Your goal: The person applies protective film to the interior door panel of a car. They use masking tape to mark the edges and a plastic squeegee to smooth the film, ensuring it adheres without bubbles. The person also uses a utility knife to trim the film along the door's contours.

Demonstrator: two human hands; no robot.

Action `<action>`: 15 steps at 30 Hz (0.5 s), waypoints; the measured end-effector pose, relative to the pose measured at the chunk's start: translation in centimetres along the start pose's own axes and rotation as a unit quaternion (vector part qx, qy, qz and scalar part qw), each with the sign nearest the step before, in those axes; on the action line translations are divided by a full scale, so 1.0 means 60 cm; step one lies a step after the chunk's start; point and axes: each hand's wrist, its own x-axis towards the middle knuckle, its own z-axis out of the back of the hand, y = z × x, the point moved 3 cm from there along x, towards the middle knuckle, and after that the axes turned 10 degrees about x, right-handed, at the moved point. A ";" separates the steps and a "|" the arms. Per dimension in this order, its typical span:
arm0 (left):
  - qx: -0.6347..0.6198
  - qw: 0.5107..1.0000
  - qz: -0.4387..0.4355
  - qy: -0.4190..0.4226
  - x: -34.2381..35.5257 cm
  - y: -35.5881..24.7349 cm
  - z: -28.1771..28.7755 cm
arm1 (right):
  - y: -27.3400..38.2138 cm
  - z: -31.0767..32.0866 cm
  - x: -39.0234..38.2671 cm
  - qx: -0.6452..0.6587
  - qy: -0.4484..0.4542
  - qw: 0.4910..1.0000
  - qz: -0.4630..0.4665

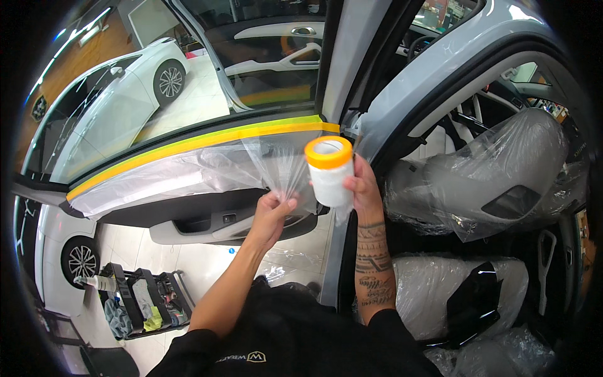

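A: What is nearest the camera?

B: A dark-sleeved chest and two bare forearms rising from the lower edge; the right forearm is tattooed.

A: And the hands?

B: The left hand [271, 210] pinches a gathered fold of clear plastic film [276, 164] between closed fingertips; the right hand [360, 188] has its fingers wrapped round a roll of masking film [329, 171], white with a yellow-orange tape rim, held upright just beside the left hand, in front of the open car door [207, 217].

A: Where does the film run?

B: From the roll it spreads leftward over the door's upper trim, fixed along the window line by a strip of yellow tape [207, 139]; the door's grey armrest and handle sit below it, uncovered.

A: What lies to the right?

B: The car's cabin, its seats [477, 182] wrapped in clear plastic sheeting.

A: And lower left?

B: A black cart of tools [141, 301] on the pale floor.

A: Farther off?

B: A white car [113, 103] reflected or parked beyond the window glass; which, I cannot tell.
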 end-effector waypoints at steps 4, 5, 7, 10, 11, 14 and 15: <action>0.101 0.994 0.015 0.027 -0.044 0.030 0.069 | 0.001 -0.016 0.044 -0.041 -0.008 0.999 -0.033; 0.140 0.989 0.024 0.038 -0.059 0.041 0.088 | 0.002 -0.019 0.048 -0.043 -0.008 0.999 -0.033; 0.220 0.972 0.063 0.054 -0.095 0.070 0.125 | 0.005 -0.022 0.049 -0.049 -0.005 0.998 -0.033; 0.325 0.923 0.173 0.115 -0.159 0.111 0.178 | 0.007 -0.018 0.049 -0.061 -0.004 0.998 -0.035; 0.381 0.884 0.245 0.115 -0.177 0.119 0.198 | 0.006 -0.015 0.050 -0.065 -0.005 0.997 -0.037; 0.648 0.630 0.314 0.290 -0.210 0.097 0.236 | 0.004 -0.001 0.049 -0.078 -0.003 0.996 -0.039; 0.641 0.624 0.282 0.347 -0.208 0.072 0.233 | 0.005 0.006 0.047 -0.075 -0.006 0.996 -0.041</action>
